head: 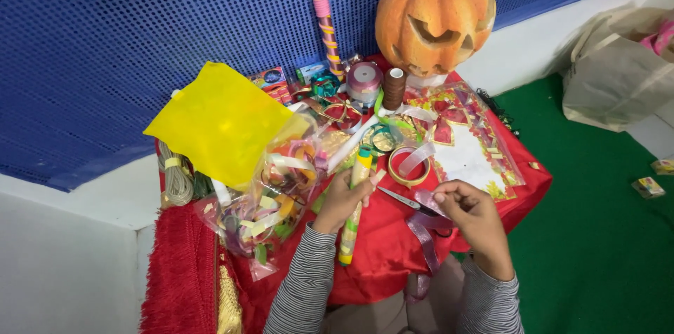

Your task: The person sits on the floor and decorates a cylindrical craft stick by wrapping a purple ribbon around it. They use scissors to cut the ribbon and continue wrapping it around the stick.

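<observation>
Left hand [342, 198] closed around one long patterned roll [353, 202], gripped near its upper third, green-capped end above the fist, the rest slanting down over the red tablecloth [382, 250]. Right hand [472, 213] pinched shut on one purple ribbon [423, 230], thumb and fingertips pressing its upper end, the loose length hanging down past the table edge. Between both hands, one pair of scissors [401, 198], lying flat, just beside the ribbon. Farther back: one carved orange pumpkin [434, 12], one brown thread spool [394, 88], one yellow sheet [222, 120] over a clear bag of ribbon scraps [270, 211]. Two striped sleeves at the bottom.
</observation>
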